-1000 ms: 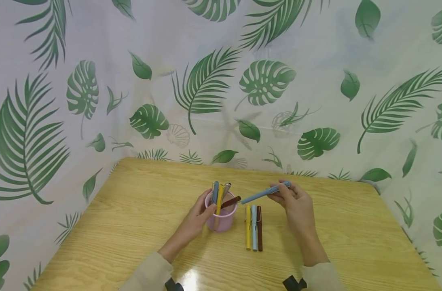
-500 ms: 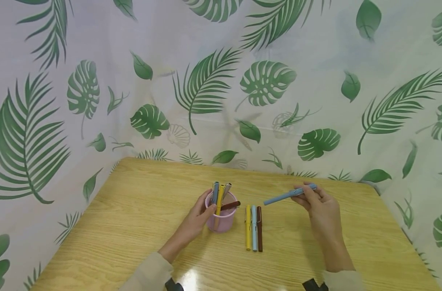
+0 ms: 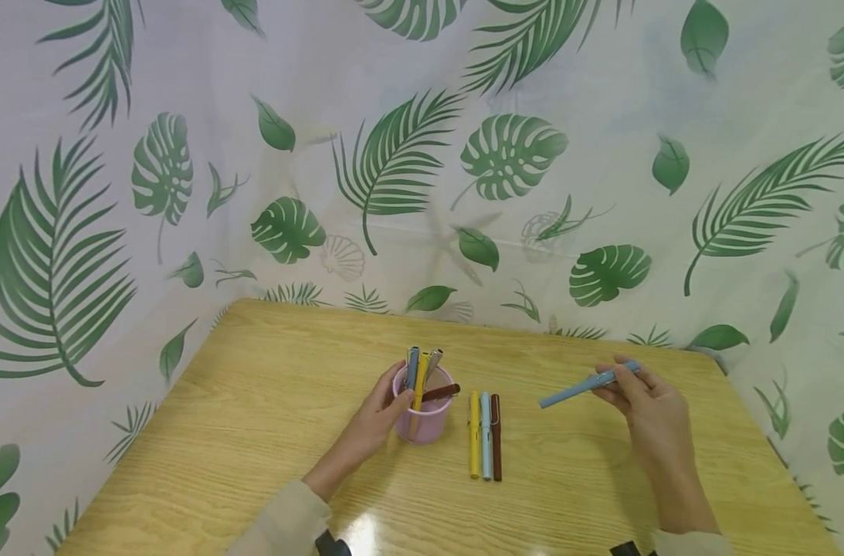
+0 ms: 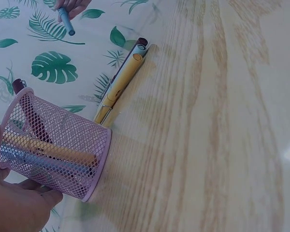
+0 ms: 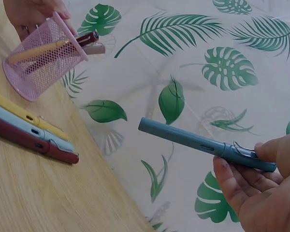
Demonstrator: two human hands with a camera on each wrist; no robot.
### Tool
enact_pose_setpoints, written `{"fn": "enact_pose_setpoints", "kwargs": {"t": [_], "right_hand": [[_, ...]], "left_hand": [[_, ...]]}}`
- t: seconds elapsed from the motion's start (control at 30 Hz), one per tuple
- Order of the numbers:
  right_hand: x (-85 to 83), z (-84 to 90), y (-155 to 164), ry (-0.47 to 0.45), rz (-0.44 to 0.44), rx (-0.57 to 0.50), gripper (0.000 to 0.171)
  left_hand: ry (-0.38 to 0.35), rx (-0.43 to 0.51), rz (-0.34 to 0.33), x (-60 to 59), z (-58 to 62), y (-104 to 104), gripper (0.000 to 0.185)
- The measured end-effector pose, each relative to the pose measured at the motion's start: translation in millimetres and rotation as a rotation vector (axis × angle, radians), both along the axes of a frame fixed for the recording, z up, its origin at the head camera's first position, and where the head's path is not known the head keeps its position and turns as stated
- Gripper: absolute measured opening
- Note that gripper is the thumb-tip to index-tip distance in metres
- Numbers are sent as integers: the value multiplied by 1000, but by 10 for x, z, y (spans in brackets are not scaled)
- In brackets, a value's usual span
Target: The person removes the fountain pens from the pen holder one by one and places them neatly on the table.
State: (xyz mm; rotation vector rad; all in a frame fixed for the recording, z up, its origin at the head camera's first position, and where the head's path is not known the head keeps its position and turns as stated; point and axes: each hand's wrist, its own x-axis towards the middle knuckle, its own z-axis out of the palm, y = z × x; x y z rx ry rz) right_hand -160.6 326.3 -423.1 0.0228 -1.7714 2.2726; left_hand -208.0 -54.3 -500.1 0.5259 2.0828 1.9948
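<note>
While the left hand (image 3: 373, 425) clasps the pink mesh cup (image 3: 423, 417) on the counter (image 3: 255, 401), head view: right hand (image 3: 647, 413) pinches blue pen (image 3: 584, 386), axis toward 8 o'clock; right wrist view: pen airborne, cup toward 10 o'clock.

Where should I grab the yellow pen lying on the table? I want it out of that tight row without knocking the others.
Probably by its near end, from above and its free left side. The yellow pen lies flat on the table, its right side against the light blue pen, with the brown pen beyond. Its far end is close to the pink cup, held by the left hand.
</note>
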Motion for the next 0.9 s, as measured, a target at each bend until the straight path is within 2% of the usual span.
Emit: {"fn": "enact_pose_setpoints", "kwargs": {"t": [0.3, 0.47, 0.7, 0.9], "right_hand": [[84, -54, 137, 0, 16, 4, 16], [84, -99, 131, -48, 9, 107, 18], [55, -188, 89, -112, -1, 264, 31], [26, -259, 42, -145, 4, 326, 32]], "left_hand": [[6, 5, 1, 28, 0, -14, 64], [5, 2, 1, 38, -1, -17, 64], [6, -1, -5, 29, -8, -14, 64], [5, 12, -11, 25, -14, -11, 64]]}}
